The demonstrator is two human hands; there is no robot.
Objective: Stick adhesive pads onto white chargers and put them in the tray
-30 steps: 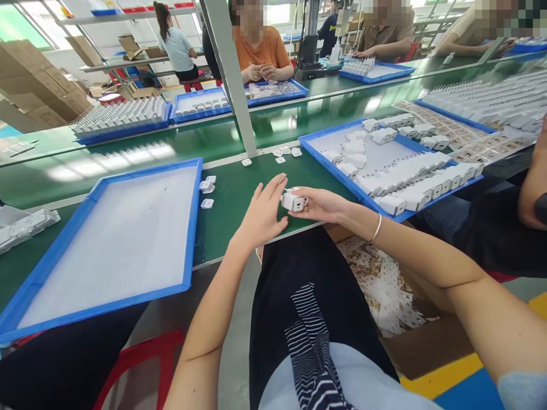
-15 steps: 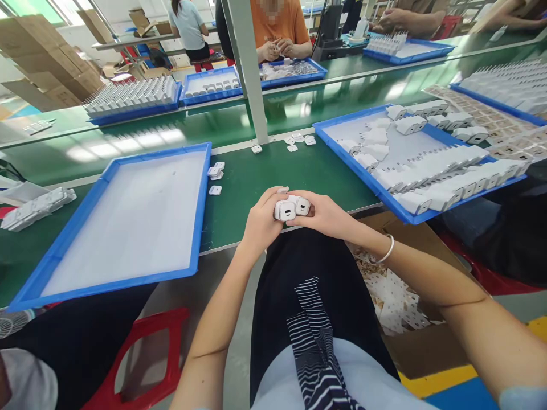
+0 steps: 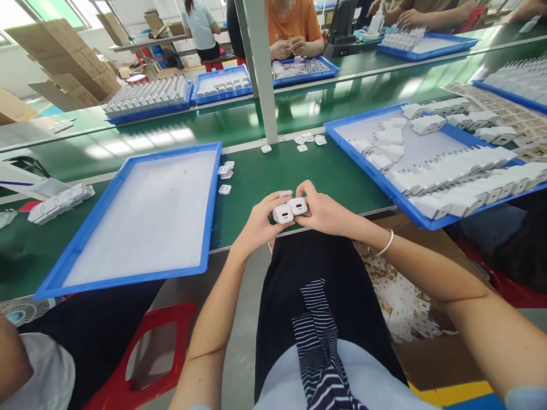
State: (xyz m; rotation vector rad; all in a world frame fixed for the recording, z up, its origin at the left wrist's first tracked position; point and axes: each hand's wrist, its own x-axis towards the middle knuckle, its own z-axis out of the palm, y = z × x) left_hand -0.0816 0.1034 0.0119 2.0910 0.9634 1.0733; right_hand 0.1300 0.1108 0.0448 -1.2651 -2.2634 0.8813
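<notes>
Two white charger plugs are held side by side over the table's near edge, their port faces turned up toward me. My left hand (image 3: 261,221) is closed round the left charger (image 3: 283,214), which shows a dark port slot. Closed on the right charger (image 3: 298,206) is my right hand (image 3: 321,209), its index finger bent above it. The two chargers touch along their sides. Beyond my hands, several small white square caps (image 3: 302,140) lie on the green table (image 3: 256,182). More of these caps (image 3: 225,169) lie against the left tray.
To the left is a blue-rimmed tray (image 3: 209,216) with a bare white liner. A similar tray (image 3: 367,182) at the right holds rows of white chargers. A metal post (image 3: 265,80) rises behind the table. Other people sit across and at my left.
My hands have drawn slightly apart, and the right charger now sits more evenly beside the left one. My right index finger has lifted. The whole view has shifted a little.
</notes>
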